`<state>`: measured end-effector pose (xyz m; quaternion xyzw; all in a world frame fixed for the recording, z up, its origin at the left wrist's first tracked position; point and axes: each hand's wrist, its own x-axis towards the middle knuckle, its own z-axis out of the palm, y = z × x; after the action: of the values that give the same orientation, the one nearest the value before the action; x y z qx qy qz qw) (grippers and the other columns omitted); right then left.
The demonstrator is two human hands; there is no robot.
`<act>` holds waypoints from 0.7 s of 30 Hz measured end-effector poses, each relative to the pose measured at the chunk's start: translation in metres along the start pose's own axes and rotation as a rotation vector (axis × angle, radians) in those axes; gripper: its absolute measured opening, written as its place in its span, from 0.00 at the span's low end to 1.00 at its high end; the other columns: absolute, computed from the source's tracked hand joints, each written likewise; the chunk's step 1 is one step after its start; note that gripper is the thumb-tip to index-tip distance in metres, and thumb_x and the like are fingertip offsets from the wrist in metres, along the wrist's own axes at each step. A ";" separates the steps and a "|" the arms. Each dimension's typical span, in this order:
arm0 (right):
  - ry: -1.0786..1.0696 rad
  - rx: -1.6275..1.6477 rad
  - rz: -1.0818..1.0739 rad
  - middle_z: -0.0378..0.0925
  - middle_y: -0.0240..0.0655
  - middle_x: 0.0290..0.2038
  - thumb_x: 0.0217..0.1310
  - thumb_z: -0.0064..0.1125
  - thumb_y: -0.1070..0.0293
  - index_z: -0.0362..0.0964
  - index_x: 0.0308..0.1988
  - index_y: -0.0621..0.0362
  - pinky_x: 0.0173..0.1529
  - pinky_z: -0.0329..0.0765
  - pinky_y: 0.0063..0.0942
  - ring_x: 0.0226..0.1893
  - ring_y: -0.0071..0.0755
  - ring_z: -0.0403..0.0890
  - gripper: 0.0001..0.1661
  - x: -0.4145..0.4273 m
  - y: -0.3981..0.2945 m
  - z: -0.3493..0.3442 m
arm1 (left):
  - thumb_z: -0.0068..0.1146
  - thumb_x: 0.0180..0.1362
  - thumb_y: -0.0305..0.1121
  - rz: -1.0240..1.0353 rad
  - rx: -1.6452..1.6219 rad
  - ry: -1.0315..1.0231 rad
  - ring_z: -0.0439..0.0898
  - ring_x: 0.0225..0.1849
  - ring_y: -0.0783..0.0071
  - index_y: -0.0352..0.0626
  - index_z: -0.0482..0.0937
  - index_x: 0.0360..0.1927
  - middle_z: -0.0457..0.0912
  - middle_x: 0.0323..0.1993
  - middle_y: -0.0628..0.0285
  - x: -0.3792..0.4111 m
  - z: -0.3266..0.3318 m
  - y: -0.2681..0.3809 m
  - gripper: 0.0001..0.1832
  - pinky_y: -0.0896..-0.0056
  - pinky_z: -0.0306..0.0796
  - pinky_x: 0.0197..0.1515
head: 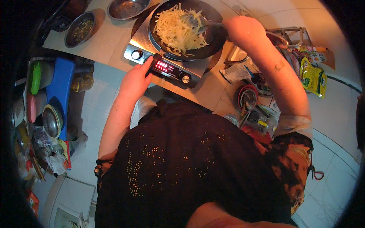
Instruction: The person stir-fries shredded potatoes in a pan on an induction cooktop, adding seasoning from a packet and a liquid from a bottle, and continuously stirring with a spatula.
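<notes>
A dark wok [215, 40] sits on a steel-topped induction cooker [132, 47] with lit red digits and two knobs. Pale shredded strips, possibly potato [174, 31], lie heaped in the wok. My right hand [245, 31] grips the handle of a metal spatula [196, 22], whose blade is among the strips. At the cooker's front, my left hand [137, 78] is closed around the wok's short black handle [156, 58].
Left of the cooker stand a metal bowl with chopped greens [82, 30] and another metal bowl [128, 8]. Right are a wire rack [296, 37], yellow packet [313, 77], red-rimmed container [248, 98] and clear bottle [261, 121]. A blue shelf panel [61, 85] stands far left.
</notes>
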<state>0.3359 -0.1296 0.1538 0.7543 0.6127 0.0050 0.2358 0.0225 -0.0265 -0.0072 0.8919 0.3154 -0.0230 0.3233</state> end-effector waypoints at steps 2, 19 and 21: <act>-0.061 -0.107 0.073 0.83 0.42 0.36 0.54 0.58 0.68 0.79 0.39 0.52 0.44 0.81 0.45 0.41 0.53 0.84 0.10 0.018 0.020 0.012 | 0.58 0.61 0.35 0.020 0.004 0.006 0.79 0.44 0.46 0.58 0.63 0.71 0.79 0.42 0.47 0.001 0.000 -0.001 0.33 0.50 0.75 0.44; -0.070 0.152 -0.049 0.84 0.42 0.37 0.62 0.56 0.60 0.81 0.43 0.50 0.43 0.79 0.42 0.38 0.50 0.83 0.13 0.049 0.091 0.053 | 0.58 0.61 0.36 0.028 0.030 -0.002 0.80 0.43 0.46 0.58 0.63 0.71 0.79 0.42 0.48 0.000 0.000 0.000 0.33 0.51 0.75 0.44; -0.243 0.079 -0.069 0.83 0.42 0.33 0.60 0.59 0.61 0.81 0.42 0.52 0.39 0.79 0.39 0.33 0.45 0.83 0.13 0.049 0.095 0.053 | 0.58 0.61 0.35 0.032 0.028 0.007 0.80 0.43 0.46 0.58 0.63 0.70 0.79 0.42 0.48 0.001 0.000 -0.002 0.33 0.51 0.75 0.44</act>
<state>0.4517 -0.1154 0.1271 0.7366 0.6047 -0.1185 0.2787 0.0222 -0.0249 -0.0085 0.9012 0.3021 -0.0190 0.3102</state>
